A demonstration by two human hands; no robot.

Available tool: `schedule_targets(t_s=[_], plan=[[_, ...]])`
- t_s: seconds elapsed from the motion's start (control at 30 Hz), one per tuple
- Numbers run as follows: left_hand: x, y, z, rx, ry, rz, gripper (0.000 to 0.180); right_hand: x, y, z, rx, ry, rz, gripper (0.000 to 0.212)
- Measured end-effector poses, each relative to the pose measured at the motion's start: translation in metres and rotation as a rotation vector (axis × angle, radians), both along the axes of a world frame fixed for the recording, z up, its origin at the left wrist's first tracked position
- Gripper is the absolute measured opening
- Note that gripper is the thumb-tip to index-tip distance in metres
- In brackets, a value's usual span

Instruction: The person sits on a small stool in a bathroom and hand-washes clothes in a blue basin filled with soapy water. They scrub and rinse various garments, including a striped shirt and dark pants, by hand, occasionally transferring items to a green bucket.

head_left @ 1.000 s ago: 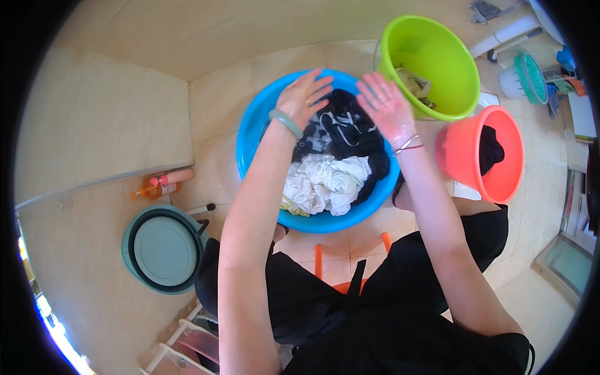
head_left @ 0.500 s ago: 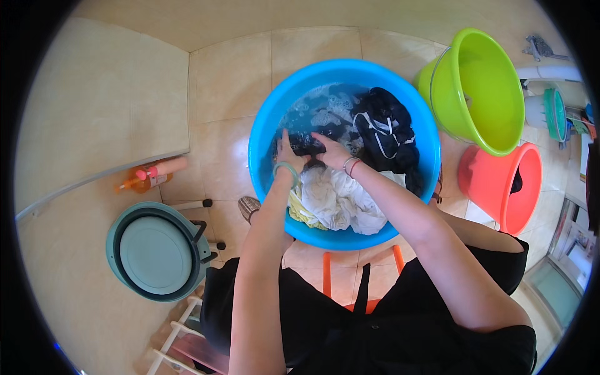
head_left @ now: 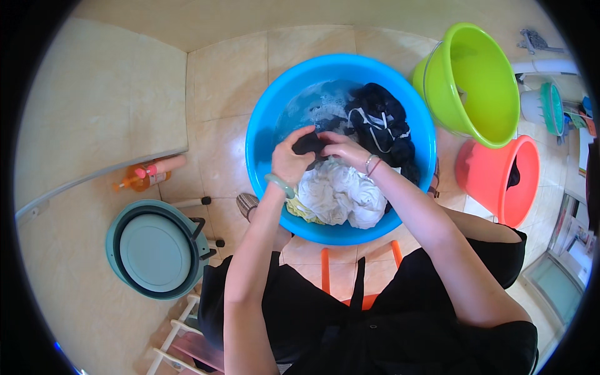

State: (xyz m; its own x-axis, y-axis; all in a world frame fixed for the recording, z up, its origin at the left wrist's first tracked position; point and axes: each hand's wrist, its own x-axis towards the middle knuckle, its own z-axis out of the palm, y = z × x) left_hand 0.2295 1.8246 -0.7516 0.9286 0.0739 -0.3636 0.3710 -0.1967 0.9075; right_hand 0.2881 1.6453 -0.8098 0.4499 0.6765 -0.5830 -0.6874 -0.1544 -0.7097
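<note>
Above the soapy water (head_left: 306,103) in a big blue tub (head_left: 252,144), my left hand (head_left: 289,159) is closed around a bunched black cloth (head_left: 307,144). My right hand (head_left: 345,149) grips the same cloth from its right side, fingers partly hidden behind it. White clothes (head_left: 340,190) lie heaped just below my hands, with a pale yellow cloth (head_left: 303,209) beside them at the tub's near left. To the right in the tub rests a black garment with white trim (head_left: 381,122).
A green bucket (head_left: 456,81) and a coral bucket (head_left: 494,181) with something black inside stand to the right. At the left are bottles (head_left: 147,175) and a grey-green folding basin (head_left: 156,250). An orange stool (head_left: 325,269) shows beneath me.
My hands were spread on dark cloth in the water; now they have closed on the black cloth and lifted it, bunched, above the surface.
</note>
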Motion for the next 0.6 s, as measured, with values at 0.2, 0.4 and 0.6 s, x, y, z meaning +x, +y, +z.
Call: schedule_targets(t_s=[0.2,0.4,0.6], plan=[[0.018,0.002,0.104,-0.292,-0.062,0.006,0.061,0.009,-0.035,0.067,0.012,-0.395,0.152,0.074],[0.024,-0.013,0.17,-0.026,-0.259,-0.364,0.071,0.021,-0.062,0.072,0.288,0.128,-0.033,0.057],[0.019,-0.011,0.188,-0.284,-0.337,-0.149,0.074,0.024,-0.043,0.118,0.458,0.074,-0.15,0.044]])
